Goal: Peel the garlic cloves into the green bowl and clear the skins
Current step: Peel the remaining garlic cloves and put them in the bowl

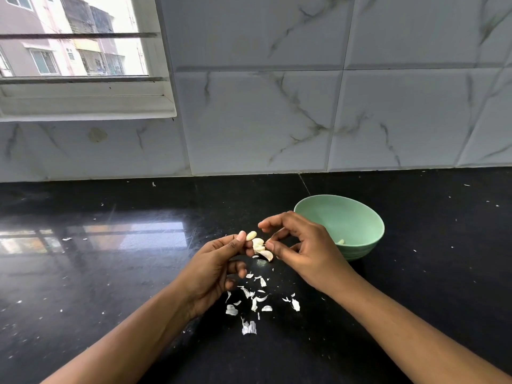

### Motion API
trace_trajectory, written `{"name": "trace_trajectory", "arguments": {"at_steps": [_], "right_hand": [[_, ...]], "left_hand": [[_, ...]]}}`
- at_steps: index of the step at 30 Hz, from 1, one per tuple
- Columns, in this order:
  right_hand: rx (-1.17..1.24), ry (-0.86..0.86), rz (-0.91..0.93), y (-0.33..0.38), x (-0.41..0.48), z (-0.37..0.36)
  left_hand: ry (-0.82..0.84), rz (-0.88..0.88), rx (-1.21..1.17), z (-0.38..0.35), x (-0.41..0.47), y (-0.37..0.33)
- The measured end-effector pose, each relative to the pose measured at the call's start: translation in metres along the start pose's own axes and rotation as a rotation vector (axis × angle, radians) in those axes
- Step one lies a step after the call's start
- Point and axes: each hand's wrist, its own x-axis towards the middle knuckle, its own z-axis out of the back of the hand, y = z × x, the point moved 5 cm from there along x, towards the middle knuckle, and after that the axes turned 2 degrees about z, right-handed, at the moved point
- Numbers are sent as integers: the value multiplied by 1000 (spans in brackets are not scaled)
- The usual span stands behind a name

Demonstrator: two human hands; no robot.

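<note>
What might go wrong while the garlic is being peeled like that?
The left hand pinches the garlic clove beside the green bowl, not over it, while the right hand pinches its skin; a slip might drop it on the counter. The loose skins below look light and could scatter.

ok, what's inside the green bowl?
One pale peeled clove shows low in the green bowl. The right hand covers the bowl's left part, so more there cannot be seen.
</note>
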Motion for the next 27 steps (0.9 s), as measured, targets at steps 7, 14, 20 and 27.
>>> {"name": "trace_trajectory", "arguments": {"at_steps": [7, 14, 20, 27], "right_hand": [[89, -18, -33, -5, -3, -6], [61, -32, 27, 2, -1, 0], [-81, -51, 112, 4, -1, 3], [-220, -80, 187, 10, -3, 5]], "left_hand": [[114, 18, 28, -9, -4, 4], [124, -28, 60, -10, -4, 1], [113, -40, 137, -6, -2, 3], [102, -59, 144, -8, -4, 3]]}}
